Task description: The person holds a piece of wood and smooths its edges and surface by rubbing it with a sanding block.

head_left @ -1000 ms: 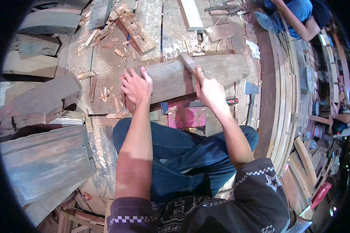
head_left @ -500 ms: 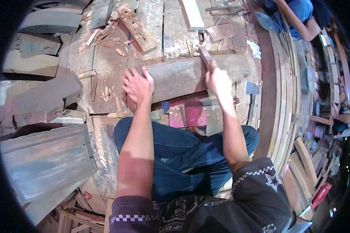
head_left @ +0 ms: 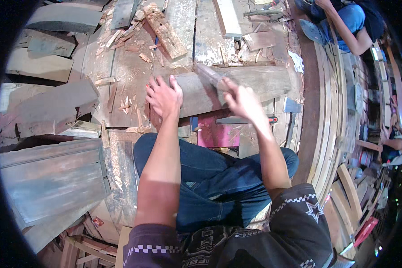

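A long weathered plank (head_left: 259, 82) lies crosswise before my crossed legs. My left hand (head_left: 165, 97) rests on its left end with the fingers spread. Above the middle of the plank, my right hand (head_left: 244, 103) is closed round a narrow, flat, grey-brown bar (head_left: 210, 77). Motion blurs the bar, so its exact kind and whether it touches the wood cannot be made out. Between the plank and my legs lies a tool with a long grey blade (head_left: 234, 120), its red and black handle partly behind my right wrist. A pink sheet (head_left: 216, 135) lies below it.
A hatchet (head_left: 292, 106) lies right of the plank. Beyond it are a splintered wood block (head_left: 165, 33), a pale beam (head_left: 228, 20) and scattered chips. Boards and a wooden panel (head_left: 58, 178) crowd the left. Long timbers (head_left: 328, 111) line the right; another person (head_left: 344, 27) sits behind them.
My right hand has swept left along the plank with the bar, which now slants more to the left. My left hand stays on the plank's left end. The whole view has shifted slightly.
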{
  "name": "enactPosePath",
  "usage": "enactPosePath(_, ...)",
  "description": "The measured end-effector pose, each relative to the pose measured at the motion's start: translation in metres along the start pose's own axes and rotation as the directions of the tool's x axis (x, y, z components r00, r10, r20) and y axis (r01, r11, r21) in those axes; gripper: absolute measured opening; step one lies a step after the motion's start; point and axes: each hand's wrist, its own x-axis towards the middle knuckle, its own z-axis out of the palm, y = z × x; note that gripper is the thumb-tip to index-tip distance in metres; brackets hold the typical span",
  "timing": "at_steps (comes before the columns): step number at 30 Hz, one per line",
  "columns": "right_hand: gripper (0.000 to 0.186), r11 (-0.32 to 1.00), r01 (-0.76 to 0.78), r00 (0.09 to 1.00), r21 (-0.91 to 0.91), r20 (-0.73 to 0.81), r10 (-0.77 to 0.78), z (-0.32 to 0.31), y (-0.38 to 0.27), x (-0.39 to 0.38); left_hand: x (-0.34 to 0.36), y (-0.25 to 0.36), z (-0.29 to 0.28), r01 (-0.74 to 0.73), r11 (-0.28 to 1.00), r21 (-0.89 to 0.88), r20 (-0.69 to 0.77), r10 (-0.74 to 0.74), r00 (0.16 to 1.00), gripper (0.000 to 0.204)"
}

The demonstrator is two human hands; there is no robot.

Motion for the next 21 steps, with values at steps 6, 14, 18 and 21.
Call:
enactPosePath(6, 0.055, 0.931, -0.193, 0.981, -0.309, -0.089, 0.173, 0.025, -0.014, 0.007, 0.000, 0.003, 0.005, -0.035, 0.999, 0.038, -0.051, 0.037, 0.998, 0.053)
enactPosePath(14, 0.052, 0.975, -0.079, 0.994, -0.206, -0.094, 0.061, 0.004, 0.012, 0.011, 0.001, 0.001, 0.006, -0.037, 0.999, 0.021, -0.060, 0.039, 0.997, 0.051)
enactPosePath(18, 0.056, 0.978, 0.042, 0.999, -0.203, 0.010, -0.041, 0.011, -0.011, -0.010, 0.000, 0.002, 0.008, -0.033, 0.999, 0.020, -0.064, 0.034, 0.997, 0.052)
enactPosePath(21, 0.057, 0.997, -0.031, 0.994, -0.069, -0.105, 0.023, 0.005, 0.015, 0.006, -0.001, 0.005, 0.005, -0.027, 1.000, -0.009, -0.042, 0.027, 0.999, 0.052)
